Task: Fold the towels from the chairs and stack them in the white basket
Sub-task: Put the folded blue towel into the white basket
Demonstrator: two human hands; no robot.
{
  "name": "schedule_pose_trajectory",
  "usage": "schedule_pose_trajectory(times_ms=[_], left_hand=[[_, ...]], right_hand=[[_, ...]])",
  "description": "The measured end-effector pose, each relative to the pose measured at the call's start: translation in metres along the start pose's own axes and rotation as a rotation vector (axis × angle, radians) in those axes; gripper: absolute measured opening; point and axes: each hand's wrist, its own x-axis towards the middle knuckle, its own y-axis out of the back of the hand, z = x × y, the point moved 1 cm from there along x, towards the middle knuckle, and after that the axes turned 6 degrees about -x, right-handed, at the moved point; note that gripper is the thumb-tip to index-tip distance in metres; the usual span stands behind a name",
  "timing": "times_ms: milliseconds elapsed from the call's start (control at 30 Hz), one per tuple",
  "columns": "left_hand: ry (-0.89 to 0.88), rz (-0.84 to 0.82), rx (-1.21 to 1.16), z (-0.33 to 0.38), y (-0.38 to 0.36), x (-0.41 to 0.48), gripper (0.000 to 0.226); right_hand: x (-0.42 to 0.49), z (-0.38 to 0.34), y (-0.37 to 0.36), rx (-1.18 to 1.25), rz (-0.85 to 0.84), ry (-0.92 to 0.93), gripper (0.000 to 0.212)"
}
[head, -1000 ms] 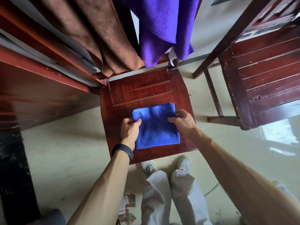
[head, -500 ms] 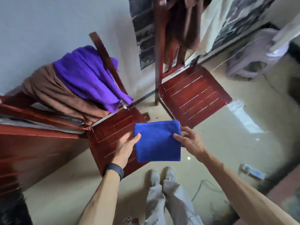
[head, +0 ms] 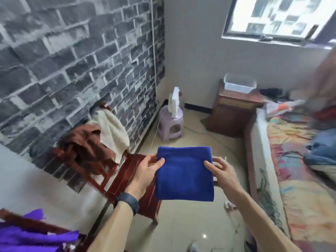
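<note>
Left hand (head: 145,170) and right hand (head: 220,171) pinch opposite side edges of the folded blue towel (head: 184,173), well short and left of the white basket (head: 239,85); right hand nearer.

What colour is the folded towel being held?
Solid royal blue folded towel, clearest in the head view.

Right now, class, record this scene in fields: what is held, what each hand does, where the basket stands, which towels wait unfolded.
held: folded blue towel, in the air
left hand: grips its left edge
right hand: grips its right edge
white basket: on the wooden cabinet by the far wall; contents not visible
unfolded: brown towel and cream towel on the red chair; purple towel at lower left
</note>
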Motion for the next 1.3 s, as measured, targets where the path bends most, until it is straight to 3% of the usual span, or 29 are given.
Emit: schedule_pose_trajectory(times_ms=[233,400,633,933,1300], left_hand=[[0.06,-0.195,0.047,0.048,-0.127,0.087,0.024],[0.082,-0.286,0.072,0.074,-0.212,0.161,0.028],[0.114,-0.295,0.103,0.105,-0.309,0.264,0.029],[0.176,-0.28,0.11,0.118,-0.378,0.39,0.027],[0.264,-0.284,0.22,0.146,-0.458,0.63,0.022]], right_hand=[[0.048,-0.028,0.1,0.133,0.231,0.047,0.019],[0.119,-0.04,0.167,0.198,0.302,0.039,0.017],[0.229,-0.073,0.242,0.225,0.347,0.027,0.018],[0.368,-0.078,0.299,0.18,0.365,-0.044,0.021],[0.595,-0.119,0.347,0.211,0.406,-0.145,0.02]])
